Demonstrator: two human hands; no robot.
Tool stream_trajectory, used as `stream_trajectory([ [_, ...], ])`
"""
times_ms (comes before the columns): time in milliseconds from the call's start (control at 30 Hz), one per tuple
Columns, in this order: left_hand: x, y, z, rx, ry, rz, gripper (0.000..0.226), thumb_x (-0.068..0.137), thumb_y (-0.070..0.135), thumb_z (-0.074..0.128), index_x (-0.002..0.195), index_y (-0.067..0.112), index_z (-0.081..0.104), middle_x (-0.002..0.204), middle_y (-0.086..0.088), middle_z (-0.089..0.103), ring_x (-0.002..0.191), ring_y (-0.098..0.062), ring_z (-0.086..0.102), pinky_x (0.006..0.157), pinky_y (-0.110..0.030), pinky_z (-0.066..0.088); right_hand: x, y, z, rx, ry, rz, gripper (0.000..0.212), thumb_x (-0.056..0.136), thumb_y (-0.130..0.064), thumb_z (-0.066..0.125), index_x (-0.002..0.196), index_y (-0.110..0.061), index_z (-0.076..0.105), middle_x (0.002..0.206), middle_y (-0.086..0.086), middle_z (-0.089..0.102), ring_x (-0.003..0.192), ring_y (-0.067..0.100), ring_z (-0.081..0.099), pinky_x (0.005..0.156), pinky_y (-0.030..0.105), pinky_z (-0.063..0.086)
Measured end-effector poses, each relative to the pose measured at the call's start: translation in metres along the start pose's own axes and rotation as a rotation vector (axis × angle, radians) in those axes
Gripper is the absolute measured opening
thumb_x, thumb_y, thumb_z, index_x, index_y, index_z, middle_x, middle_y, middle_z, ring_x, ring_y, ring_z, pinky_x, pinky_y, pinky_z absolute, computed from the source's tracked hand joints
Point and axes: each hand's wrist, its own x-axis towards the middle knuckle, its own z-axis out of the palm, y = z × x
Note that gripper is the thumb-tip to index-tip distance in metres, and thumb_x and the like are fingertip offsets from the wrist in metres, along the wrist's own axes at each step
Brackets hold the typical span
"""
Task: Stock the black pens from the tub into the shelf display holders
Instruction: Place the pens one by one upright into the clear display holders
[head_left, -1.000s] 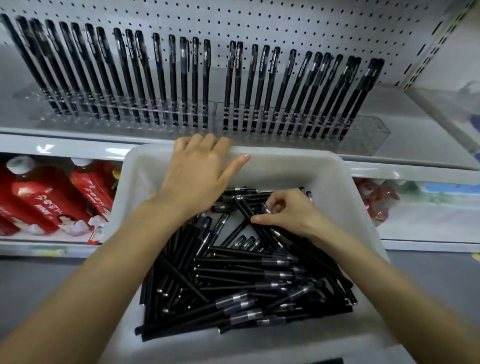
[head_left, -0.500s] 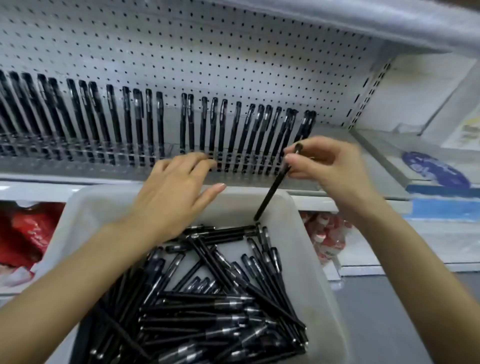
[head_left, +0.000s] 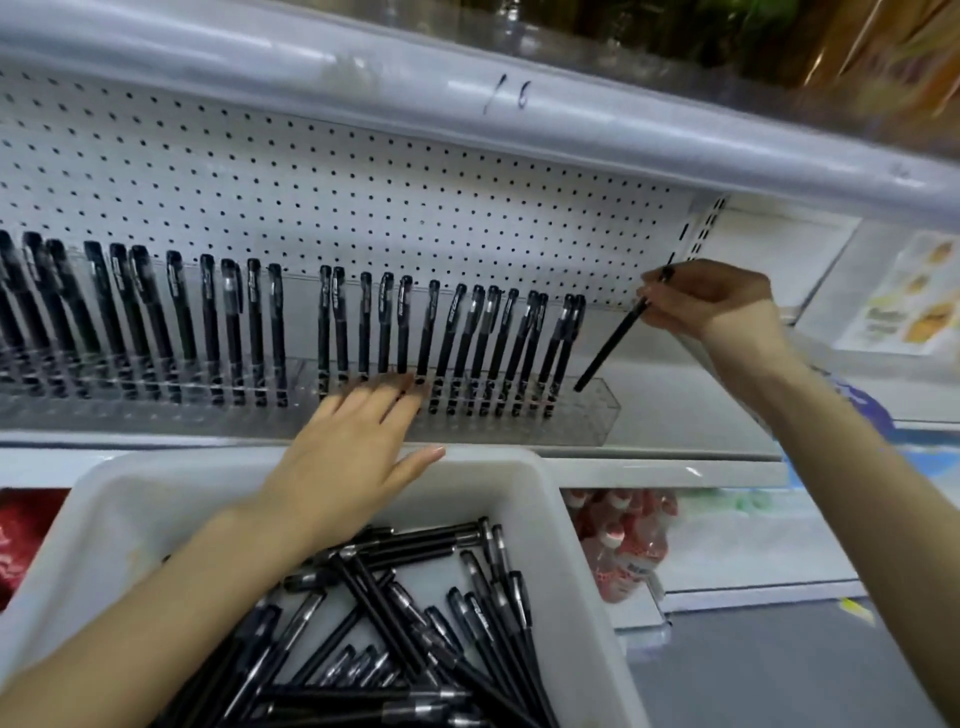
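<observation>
Head view.

Right hand (head_left: 711, 306): far right, raised in front of the white perforated back panel (head_left: 363, 197). Thumb and fingers pinch one slim black plastic pen (head_left: 610, 345) near its upper end. The pen is tilted, top to the right, lower tip to the left. The tip sits at the top edge of the clear plastic display holder (head_left: 597, 410), at its right end, just beside the last standing pen. Cannot tell whether the tip is inside a slot.

Left hand (head_left: 353, 457): centre, fingers straight and spread, grasping nothing. Palm lies over the far rim of the white rectangular plastic tub (head_left: 566, 545); fingertips reach the front of the holder.

Row of stocked black pens (head_left: 363, 332): standing in the holder along the grey shelf (head_left: 675, 415), leaning slightly, running from the far left edge to near the holder's right end. One gap shows left of centre.

Loose black pens (head_left: 395, 623): piled crosswise in the tub, near centre.

Red-labelled bottles (head_left: 623, 535): on the lower shelf, right of the tub. More red packaging at the left edge, blurred.

Upper shelf edge (head_left: 506, 93): pale strip with a handwritten "16".
</observation>
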Motion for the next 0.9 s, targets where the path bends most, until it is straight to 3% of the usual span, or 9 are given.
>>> stream_trajectory([
  [100,-0.001,0.001,0.001,0.003,0.040,0.002,0.063,0.094,0.058,0.024,0.118,0.013,0.061,0.113,-0.001,0.065,0.100,-0.019,0.063,0.087,-0.037,0.050,0.010,0.000,0.003,0.011,0.000,-0.025,0.017,0.076,-0.002,0.074,0.070,-0.019,0.075,0.079,0.002,0.074,0.085,0.025,0.069,0.075,0.029,0.056],
  [233,-0.002,0.001,0.003,0.000,0.035,0.012,0.064,0.094,0.058,0.024,0.121,0.012,0.059,0.117,-0.003,0.063,0.105,-0.021,0.061,0.091,-0.039,0.047,0.016,-0.003,0.004,-0.003,-0.014,-0.043,0.010,0.077,-0.003,0.073,0.081,-0.012,0.071,0.078,0.000,0.074,0.080,0.022,0.071,0.072,0.025,0.056],
  [433,-0.002,-0.001,0.007,-0.003,0.026,0.016,0.067,0.094,0.060,0.021,0.126,0.012,0.054,0.122,-0.002,0.059,0.110,-0.021,0.057,0.098,-0.038,0.042,0.019,0.003,0.011,-0.026,-0.036,-0.014,0.009,0.078,-0.003,0.073,0.083,-0.011,0.071,0.083,0.006,0.073,0.084,0.030,0.070,0.080,0.035,0.057],
  [767,-0.003,0.001,0.007,0.014,0.001,0.005,0.070,0.094,0.062,0.016,0.130,0.013,0.052,0.127,-0.002,0.057,0.118,-0.020,0.053,0.104,-0.039,0.032,0.021,0.003,0.000,-0.052,-0.042,-0.018,0.010,0.077,-0.005,0.073,0.085,-0.011,0.071,0.078,0.003,0.074,0.083,0.029,0.070,0.078,0.032,0.058],
  [900,-0.002,0.000,0.007,0.009,-0.001,0.010,0.071,0.094,0.062,0.014,0.131,0.013,0.050,0.129,-0.003,0.055,0.120,-0.020,0.051,0.105,-0.040,0.033,0.020,0.007,-0.002,-0.091,-0.080,-0.015,0.012,0.078,-0.004,0.072,0.090,-0.005,0.070,0.086,0.007,0.073,0.083,0.025,0.070,0.077,0.029,0.058],
])
